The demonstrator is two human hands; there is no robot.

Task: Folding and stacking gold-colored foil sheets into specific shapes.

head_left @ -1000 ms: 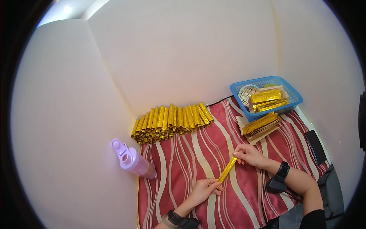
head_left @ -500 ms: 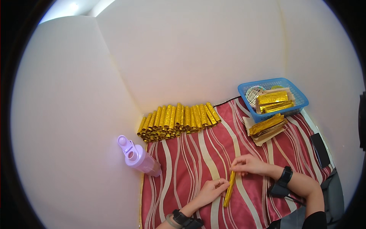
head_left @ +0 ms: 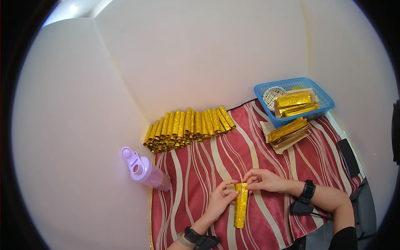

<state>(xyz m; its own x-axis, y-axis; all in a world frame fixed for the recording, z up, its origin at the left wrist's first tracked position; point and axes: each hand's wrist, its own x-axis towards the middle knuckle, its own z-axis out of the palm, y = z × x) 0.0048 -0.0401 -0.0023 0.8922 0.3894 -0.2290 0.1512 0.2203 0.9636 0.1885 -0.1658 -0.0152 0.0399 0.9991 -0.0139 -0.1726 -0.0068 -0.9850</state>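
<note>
Between my hands is a narrow strip of gold foil paper [head_left: 240,210], folded lengthwise and standing nearly straight up and down in view. My left hand [head_left: 220,201] pinches its upper left edge. My right hand [head_left: 265,181] grips the top right corner with thumb and fingertips. The lower end of the paper hangs free over the striped cloth. Beyond my hands, a pile of rolled gold paper tubes [head_left: 187,126] lies against the wall. A stack of flat gold and brown paper sheets [head_left: 287,135] rests to the far right.
A blue plastic basket [head_left: 259,88] at the back right holds more gold paper and a small white woven basket [head_left: 273,96]. A lilac shaker bottle [head_left: 148,173] stands at the left edge. A black flat object [head_left: 348,157] lies at the right edge of the red striped cloth [head_left: 189,175].
The gold paper has turned from a thin slanted stick to a wider face. My left hand has moved up to its top edge, near the right hand. The view has shifted slightly.
</note>
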